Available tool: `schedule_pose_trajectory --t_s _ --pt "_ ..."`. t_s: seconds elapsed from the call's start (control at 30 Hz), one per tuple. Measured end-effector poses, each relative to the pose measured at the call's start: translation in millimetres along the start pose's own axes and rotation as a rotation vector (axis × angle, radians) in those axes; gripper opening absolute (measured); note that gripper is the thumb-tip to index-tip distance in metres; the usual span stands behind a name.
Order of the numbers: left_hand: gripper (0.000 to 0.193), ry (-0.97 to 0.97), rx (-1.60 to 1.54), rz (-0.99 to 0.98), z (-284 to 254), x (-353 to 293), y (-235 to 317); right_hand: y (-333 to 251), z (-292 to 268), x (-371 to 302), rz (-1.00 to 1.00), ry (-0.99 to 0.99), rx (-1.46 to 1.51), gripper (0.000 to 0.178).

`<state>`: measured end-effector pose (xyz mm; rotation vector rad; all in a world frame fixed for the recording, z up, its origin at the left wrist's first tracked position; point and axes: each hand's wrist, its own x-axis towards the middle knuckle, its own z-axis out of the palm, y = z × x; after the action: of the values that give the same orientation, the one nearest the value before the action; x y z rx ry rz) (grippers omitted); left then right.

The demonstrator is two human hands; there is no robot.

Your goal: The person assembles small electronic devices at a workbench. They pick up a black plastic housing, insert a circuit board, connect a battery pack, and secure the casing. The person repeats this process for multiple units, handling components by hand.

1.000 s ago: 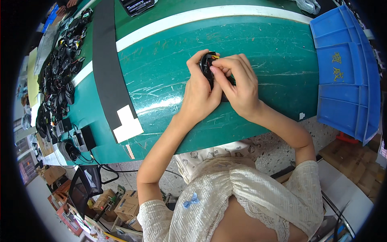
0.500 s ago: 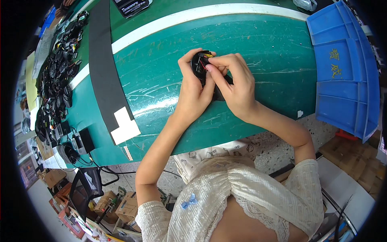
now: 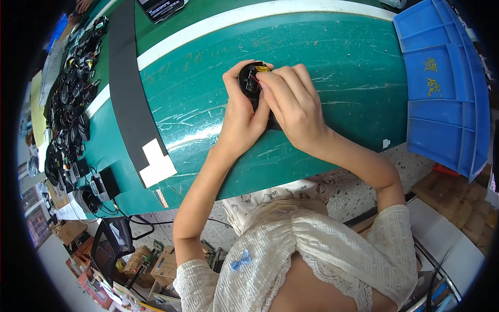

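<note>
Above the green tabletop [image 3: 197, 99], my left hand [image 3: 240, 120] wraps round a black rounded housing [image 3: 250, 86] and holds it tilted. Its inside faces up, showing a thin red wire and a yellow piece [image 3: 263, 68] by the rim. My right hand [image 3: 297, 106] is closed in a pinch at the housing's right side, thumb and index fingertips beside the red wire. Whatever sits between those fingertips is too small and covered to make out. More of a black part shows below, between my two hands.
A long black strip [image 3: 127, 93] with a white paper piece [image 3: 157, 165] crosses the table at left. Beyond it lies a heap of black wired parts [image 3: 70, 112]. A blue plastic crate [image 3: 436, 78] stands at right. Another person's hand [image 3: 83, 5] shows far left.
Both hands and the housing have shifted slightly left in the picture. My right fingers have turned over the housing, with the knuckles now covering more of its right side.
</note>
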<state>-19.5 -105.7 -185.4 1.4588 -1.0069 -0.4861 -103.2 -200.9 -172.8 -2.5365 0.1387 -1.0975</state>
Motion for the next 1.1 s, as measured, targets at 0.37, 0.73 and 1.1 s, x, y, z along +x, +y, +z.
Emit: schedule_pose_trajectory --t_s 0.37,0.73,1.1 --pt "0.048 -0.033 0.105 0.048 -1 2 -2 -2 1 -1 -0.017 -0.030 -0.099 0.029" --pt "0.052 0.056 -0.221 -0.195 -6 4 4 10 -1 7 0.197 0.024 0.182 0.020" --pt "0.054 0.085 -0.180 -0.113 -5 1 6 8 2 7 0.282 0.040 0.370 0.008"
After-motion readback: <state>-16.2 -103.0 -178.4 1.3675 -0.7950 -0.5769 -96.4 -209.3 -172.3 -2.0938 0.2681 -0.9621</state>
